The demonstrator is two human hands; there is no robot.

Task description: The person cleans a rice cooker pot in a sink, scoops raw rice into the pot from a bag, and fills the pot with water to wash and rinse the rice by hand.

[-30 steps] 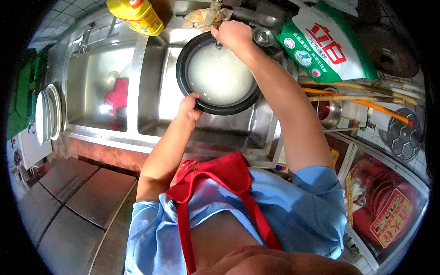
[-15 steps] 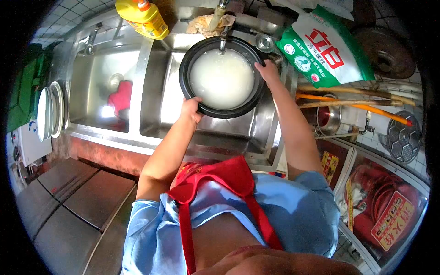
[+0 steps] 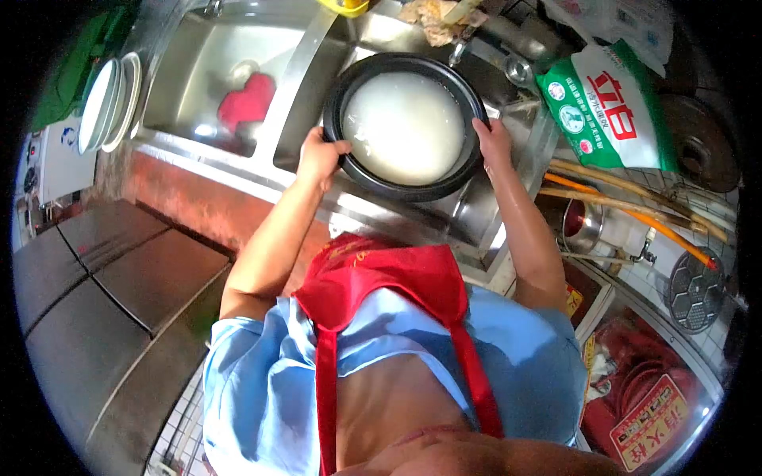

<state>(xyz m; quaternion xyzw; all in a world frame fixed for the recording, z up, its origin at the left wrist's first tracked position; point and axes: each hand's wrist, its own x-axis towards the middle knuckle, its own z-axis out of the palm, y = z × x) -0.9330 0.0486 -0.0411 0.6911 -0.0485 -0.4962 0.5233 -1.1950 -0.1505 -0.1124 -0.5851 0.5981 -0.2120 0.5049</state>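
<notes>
A round black pot (image 3: 405,193) full of cloudy whitish liquid (image 3: 405,127) is held over the right basin of a steel sink (image 3: 468,210). My left hand (image 3: 320,156) grips its left rim, with the thumb on top of the edge. On the opposite side, my right hand (image 3: 494,144) is closed around the right rim. Fingers of both hands are partly hidden beneath the pot. Behind the pot is the tap (image 3: 458,52), with a tan crumpled cloth (image 3: 436,20) by it.
In the left basin lies a red cloth (image 3: 248,103). White plates (image 3: 111,103) stand at the left edge. A green-and-white detergent bag (image 3: 607,111), a small glass (image 3: 519,71) and wooden sticks (image 3: 627,200) are on the right. A dark panelled surface (image 3: 159,274) is at lower left.
The pot has come away from under the tap, nearer my body, still in both hands. The view has turned, so the sink and plates appear shifted.
</notes>
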